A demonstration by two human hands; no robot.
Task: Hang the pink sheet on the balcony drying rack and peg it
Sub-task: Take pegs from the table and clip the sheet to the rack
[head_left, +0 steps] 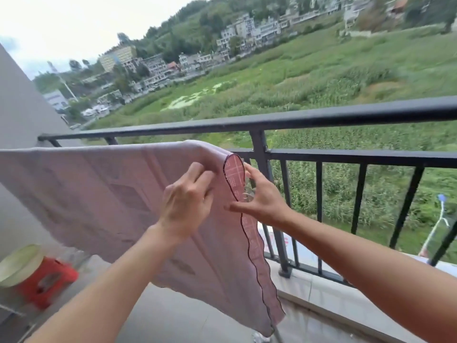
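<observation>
Two hands at hem | left hand (185,201) pinches pink sheet (99,194) | right hand (262,196) spread wide | risk: released unpegged, sheet slides off

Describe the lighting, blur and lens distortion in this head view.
Head view: flat overcast daylight, no hard shadows; the sky is blown out white; the wide lens bows the black railing and tilts the scene; motion blur smears the fields at right and the red stool; the pink sheet is slightly soft.
</observation>
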